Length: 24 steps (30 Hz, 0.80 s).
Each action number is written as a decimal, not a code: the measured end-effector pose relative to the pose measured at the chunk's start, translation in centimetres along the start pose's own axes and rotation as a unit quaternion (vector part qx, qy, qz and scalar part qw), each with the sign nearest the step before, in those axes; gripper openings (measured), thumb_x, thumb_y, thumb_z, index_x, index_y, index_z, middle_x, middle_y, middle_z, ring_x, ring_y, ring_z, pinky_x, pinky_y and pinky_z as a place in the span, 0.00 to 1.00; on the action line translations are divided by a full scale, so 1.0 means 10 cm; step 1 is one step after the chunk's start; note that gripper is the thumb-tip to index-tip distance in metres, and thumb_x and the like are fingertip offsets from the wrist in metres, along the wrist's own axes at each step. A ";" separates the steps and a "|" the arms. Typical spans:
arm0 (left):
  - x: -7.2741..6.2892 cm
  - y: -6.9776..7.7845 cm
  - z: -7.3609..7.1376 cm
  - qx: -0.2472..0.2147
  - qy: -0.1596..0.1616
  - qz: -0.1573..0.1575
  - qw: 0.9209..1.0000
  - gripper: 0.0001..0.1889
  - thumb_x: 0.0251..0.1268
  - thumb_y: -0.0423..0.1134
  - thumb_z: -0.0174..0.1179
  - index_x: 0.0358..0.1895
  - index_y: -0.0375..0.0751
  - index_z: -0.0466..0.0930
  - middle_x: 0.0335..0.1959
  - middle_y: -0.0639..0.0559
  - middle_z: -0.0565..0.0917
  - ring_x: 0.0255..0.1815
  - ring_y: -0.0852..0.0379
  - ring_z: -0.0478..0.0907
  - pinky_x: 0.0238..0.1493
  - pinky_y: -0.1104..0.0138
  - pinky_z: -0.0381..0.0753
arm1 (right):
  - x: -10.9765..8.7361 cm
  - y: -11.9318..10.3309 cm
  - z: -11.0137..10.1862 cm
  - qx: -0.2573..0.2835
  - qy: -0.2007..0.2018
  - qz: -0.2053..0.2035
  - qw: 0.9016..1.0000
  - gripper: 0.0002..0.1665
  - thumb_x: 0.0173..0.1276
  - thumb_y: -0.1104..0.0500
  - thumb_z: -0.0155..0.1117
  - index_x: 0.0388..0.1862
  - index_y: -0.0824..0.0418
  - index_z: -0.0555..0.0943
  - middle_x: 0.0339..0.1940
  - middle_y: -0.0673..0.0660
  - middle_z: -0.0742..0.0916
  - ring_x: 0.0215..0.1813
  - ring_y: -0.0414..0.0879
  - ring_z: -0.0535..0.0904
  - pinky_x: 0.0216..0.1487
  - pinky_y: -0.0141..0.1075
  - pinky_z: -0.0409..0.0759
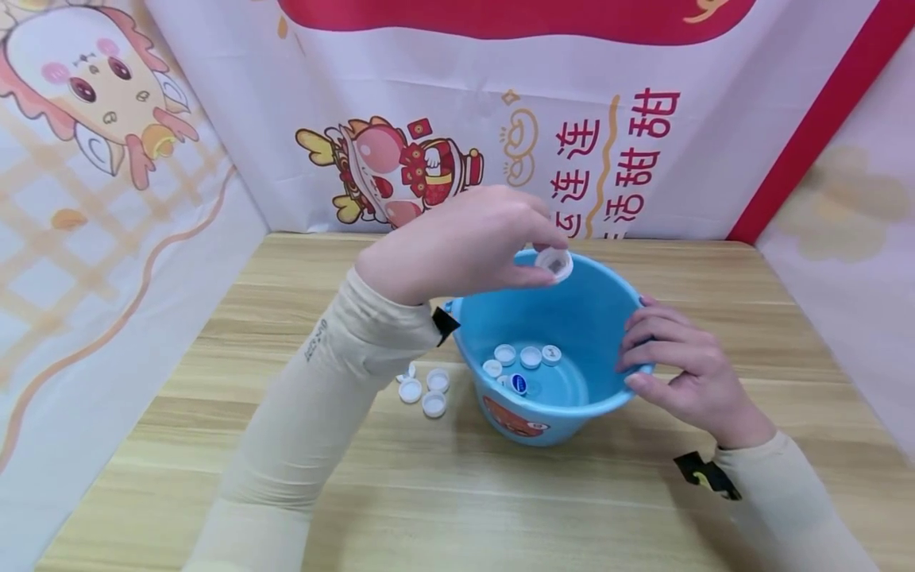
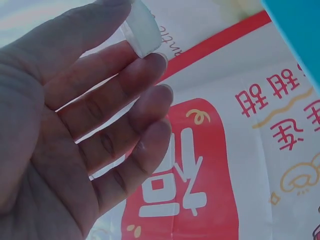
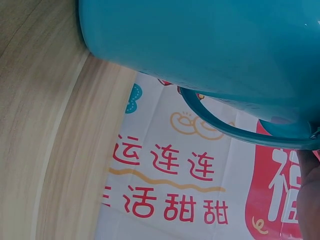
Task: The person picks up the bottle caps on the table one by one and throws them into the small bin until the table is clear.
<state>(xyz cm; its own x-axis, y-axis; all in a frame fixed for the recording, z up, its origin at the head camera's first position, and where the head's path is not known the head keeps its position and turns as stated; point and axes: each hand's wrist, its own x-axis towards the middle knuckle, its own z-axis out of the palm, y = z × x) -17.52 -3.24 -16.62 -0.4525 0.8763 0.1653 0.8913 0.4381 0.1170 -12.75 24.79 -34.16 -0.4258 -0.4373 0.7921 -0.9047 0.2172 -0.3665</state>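
My left hand (image 1: 475, 238) pinches a white plastic bottle cap (image 1: 554, 264) between thumb and fingers above the far rim of a light blue bucket (image 1: 593, 318). The left wrist view shows the cap (image 2: 145, 31) edge-on at the fingertips, the other fingers loosely bent. At the bucket's right side my right hand (image 1: 682, 361) grips the rim, thumb outside and fingers over the edge. Inside, on the bucket's bottom, lie several white caps (image 1: 530, 357) and one blue-topped cap (image 1: 518, 384). The right wrist view shows the bucket's outer wall (image 3: 200, 45) and part of that hand (image 3: 310, 192).
Left of the bucket, several white caps (image 1: 434, 403) lie on the wooden table (image 1: 457, 508), partly beside the left forearm. A blue handle (image 3: 225, 127) hangs along the bucket's side. Printed cloth (image 1: 400, 71) encloses the table at the back and both sides.
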 end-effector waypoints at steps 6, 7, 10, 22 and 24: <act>0.03 -0.01 0.07 -0.019 0.009 -0.013 1.000 0.21 0.64 0.49 0.67 0.57 0.44 0.84 0.47 0.51 0.85 0.46 0.60 0.79 0.48 0.71 0.78 | -0.02 0.02 0.00 -0.003 -0.003 0.006 1.000 0.23 0.69 0.44 0.65 0.29 0.63 0.86 0.35 0.59 0.85 0.52 0.53 0.76 0.70 0.38 0.66; 0.03 -0.01 0.08 -0.023 0.007 -0.015 1.000 0.21 0.64 0.49 0.67 0.57 0.44 0.84 0.47 0.52 0.85 0.46 0.60 0.79 0.48 0.71 0.78 | -0.02 0.03 0.01 -0.003 -0.003 0.006 1.000 0.23 0.69 0.44 0.66 0.29 0.63 0.86 0.35 0.59 0.85 0.52 0.53 0.76 0.69 0.38 0.66; 0.04 0.00 0.11 -0.030 0.000 -0.015 0.999 0.20 0.64 0.49 0.67 0.56 0.45 0.85 0.46 0.52 0.84 0.45 0.61 0.78 0.47 0.72 0.78 | -0.02 0.02 0.00 -0.002 -0.002 0.005 1.000 0.23 0.69 0.44 0.66 0.29 0.63 0.86 0.35 0.59 0.85 0.52 0.53 0.76 0.70 0.38 0.65; 0.06 -0.01 0.18 -0.021 -0.018 -0.037 0.999 0.26 0.61 0.56 0.66 0.58 0.46 0.84 0.47 0.53 0.84 0.46 0.61 0.78 0.47 0.72 0.78 | -0.02 0.02 0.00 -0.006 -0.004 0.007 1.000 0.23 0.69 0.44 0.65 0.29 0.63 0.86 0.34 0.60 0.85 0.51 0.52 0.76 0.69 0.38 0.66; 0.04 -0.02 0.17 -0.021 -0.011 -0.034 0.999 0.25 0.61 0.55 0.66 0.58 0.45 0.84 0.47 0.53 0.84 0.46 0.61 0.78 0.47 0.71 0.78 | -0.02 0.02 0.00 -0.007 -0.004 0.007 1.000 0.23 0.69 0.44 0.65 0.29 0.63 0.86 0.34 0.60 0.85 0.51 0.52 0.76 0.68 0.38 0.66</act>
<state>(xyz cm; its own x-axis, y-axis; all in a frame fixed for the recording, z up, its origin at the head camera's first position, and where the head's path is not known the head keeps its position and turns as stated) -17.84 -2.70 -18.21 -0.5101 0.8497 0.1333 0.8566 0.4880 0.1674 -12.87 24.92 -34.41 -0.4393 -0.4404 0.7830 -0.8981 0.2350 -0.3717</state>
